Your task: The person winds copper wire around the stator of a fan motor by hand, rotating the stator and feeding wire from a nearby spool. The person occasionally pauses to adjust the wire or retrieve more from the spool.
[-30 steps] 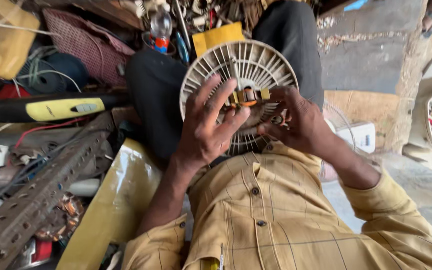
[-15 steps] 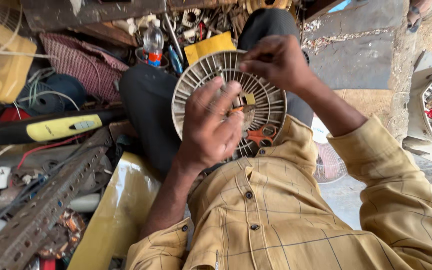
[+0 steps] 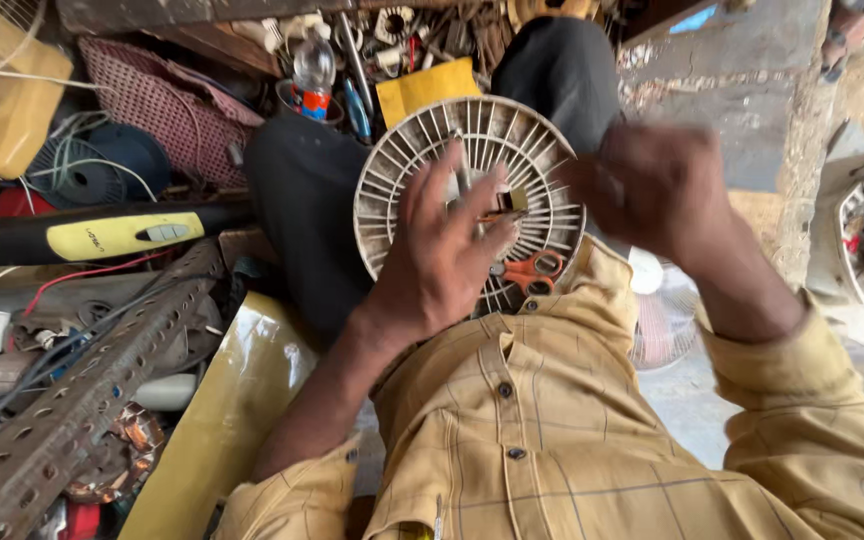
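Observation:
A round white slotted fan grille (image 3: 402, 175) rests on my lap, across my dark trousers. My left hand (image 3: 442, 255) lies flat over its middle, fingers spread, pressing on it and pinning a small brass-coloured part (image 3: 510, 202) near the hub. My right hand (image 3: 657, 185) hovers at the grille's right rim, blurred by motion, fingers curled; whether it holds anything cannot be told. Orange-handled scissors (image 3: 532, 270) lie on the grille's lower part, just right of my left hand.
A black and yellow tool (image 3: 102, 235) lies at the left, above a perforated metal angle bar (image 3: 62, 420). A yellow panel (image 3: 222, 420) leans by my left elbow. Clutter of wires, a plastic bottle (image 3: 312, 70) and a yellow jerrycan (image 3: 2, 115) fills the back.
My right hand lifted off the grille's centre, swung to its upper rim, and now has pulled out to the right. My left hand stayed pressed on the grille.

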